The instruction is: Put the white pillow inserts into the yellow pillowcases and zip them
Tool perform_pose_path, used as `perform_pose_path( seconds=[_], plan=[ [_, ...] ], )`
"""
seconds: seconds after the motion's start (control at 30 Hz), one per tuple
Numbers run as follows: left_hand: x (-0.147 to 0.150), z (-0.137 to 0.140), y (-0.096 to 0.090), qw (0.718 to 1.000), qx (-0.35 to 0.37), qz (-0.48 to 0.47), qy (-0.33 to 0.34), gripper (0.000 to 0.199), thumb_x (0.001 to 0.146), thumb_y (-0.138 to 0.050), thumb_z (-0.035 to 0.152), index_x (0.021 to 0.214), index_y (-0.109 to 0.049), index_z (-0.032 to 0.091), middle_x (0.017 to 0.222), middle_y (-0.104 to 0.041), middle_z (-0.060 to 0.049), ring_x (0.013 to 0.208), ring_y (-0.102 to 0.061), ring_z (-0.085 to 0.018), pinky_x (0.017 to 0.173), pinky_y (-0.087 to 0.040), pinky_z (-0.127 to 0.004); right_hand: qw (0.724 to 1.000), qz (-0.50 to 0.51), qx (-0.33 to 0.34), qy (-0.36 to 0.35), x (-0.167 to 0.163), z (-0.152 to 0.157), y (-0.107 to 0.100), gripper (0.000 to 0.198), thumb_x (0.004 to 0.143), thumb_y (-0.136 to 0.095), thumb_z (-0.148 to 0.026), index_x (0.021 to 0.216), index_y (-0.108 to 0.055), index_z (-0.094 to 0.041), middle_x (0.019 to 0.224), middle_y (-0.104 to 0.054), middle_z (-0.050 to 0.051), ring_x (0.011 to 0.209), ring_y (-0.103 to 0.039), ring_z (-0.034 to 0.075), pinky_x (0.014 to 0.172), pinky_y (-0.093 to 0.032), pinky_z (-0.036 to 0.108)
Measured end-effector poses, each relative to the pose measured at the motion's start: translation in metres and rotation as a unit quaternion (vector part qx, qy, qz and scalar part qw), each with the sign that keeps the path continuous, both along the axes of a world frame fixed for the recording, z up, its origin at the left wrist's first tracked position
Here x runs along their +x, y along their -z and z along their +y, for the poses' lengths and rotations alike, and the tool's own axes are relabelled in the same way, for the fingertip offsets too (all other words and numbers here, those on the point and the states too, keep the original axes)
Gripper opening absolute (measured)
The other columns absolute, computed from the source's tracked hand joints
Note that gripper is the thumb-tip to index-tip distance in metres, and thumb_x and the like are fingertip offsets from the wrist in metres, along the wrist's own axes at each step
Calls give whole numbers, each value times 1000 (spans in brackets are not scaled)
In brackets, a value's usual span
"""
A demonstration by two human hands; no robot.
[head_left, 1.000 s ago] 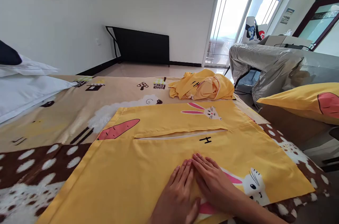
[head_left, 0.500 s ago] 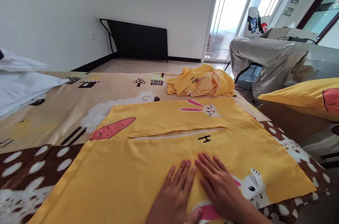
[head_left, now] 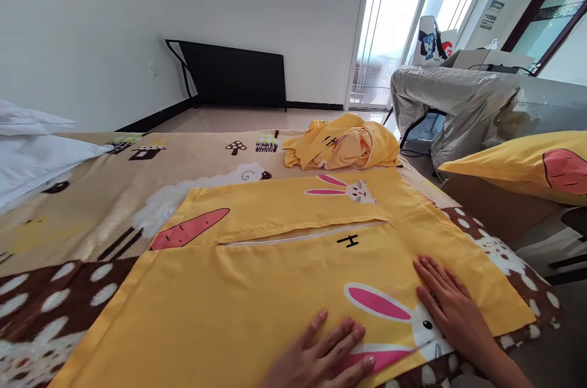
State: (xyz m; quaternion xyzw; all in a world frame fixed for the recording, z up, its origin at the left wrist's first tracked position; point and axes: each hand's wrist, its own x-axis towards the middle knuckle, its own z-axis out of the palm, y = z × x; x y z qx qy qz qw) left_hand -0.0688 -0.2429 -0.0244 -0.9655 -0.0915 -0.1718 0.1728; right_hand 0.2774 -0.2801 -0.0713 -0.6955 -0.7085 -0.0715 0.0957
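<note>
pillowcase (head_left: pixel 284 290), yellow with carrot and rabbit prints, lies spread flat on the bed (head_left: pixel 92 217), over a blanket patterned with brown patches, white spots and small cartoon shapes. its near edge is at the bottom of the view and its far edge reaches toward a crumpled heap of yellow cloth (head_left: pixel 342 146) near the foot of the bed. a zip opening (head_left: pixel 302 234) runs across the pillowcase, with a small black letter mark just below it.

left hand (head_left: pixel 321 357) rests palm down on the near part of the pillowcase, fingers stretched out and slightly fanned, gripping nothing; its fingertips lie on the pink ears of the big rabbit print (head_left: pixel 389 321). right hand (head_left: pixel 452 308) lies flat too, fingers straight and together, pressing the cloth near the right edge, just beside the rabbit's face. the two hands are apart, with the rabbit print between them.

white pillow (head_left: pixel 32 156) sits at the left edge of the bed. off to the right, a second yellow pillow (head_left: pixel 527 165) with a carrot print rests on a separate surface, and behind it stands furniture under a grey cover (head_left: pixel 458 107). a black panel (head_left: pixel 233 76) leans against the white wall, next to bright glass doors (head_left: pixel 403 15).
</note>
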Motion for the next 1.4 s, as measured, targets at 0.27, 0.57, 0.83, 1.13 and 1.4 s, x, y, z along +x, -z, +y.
perform_pose_path(
  seconds=[0.27,0.57,0.83,1.13,1.4],
  plan=[
    [0,-2,-3,1000,3,3,-1,39,94,-43,26,133,-46,30,139,-49,1,128,-44,-14,114,-20,-33,996,-33,76,45,98,-29,8,54,93,-25,-42,141,-39,-25,145,-40,3,134,-37,25,108,-32,51],
    [2,-3,2,1000,25,16,-1,42,94,-43,27,136,-43,29,138,-50,-1,125,-46,-16,113,-23,-35,973,192,74,-106,-43,-22,-58,45,92,-41,-32,136,-48,-28,144,-41,3,135,-35,25,107,-38,48],
    [13,-9,-10,999,-24,-28,-21,31,92,-47,32,122,-55,33,123,-62,3,114,-52,-16,107,-31,-32,804,517,-70,-285,-179,5,-71,43,95,-39,-32,138,-44,-31,148,-34,3,137,-29,21,110,-32,45],
    [13,-3,-12,1000,11,-22,-17,37,95,-40,33,131,-47,32,141,-46,7,130,-37,-17,110,-23,-31,796,578,-97,-149,-162,14,-40,45,95,-38,-46,134,-48,-28,146,-39,3,138,-31,20,114,-26,44],
    [-12,6,11,999,36,-28,-20,40,93,-43,35,133,-48,31,132,-57,2,130,-39,-15,115,-16,-32,936,292,-82,-179,-129,11,-35,44,95,-38,-34,136,-47,-23,145,-40,5,137,-32,23,114,-28,47]
  ],
)
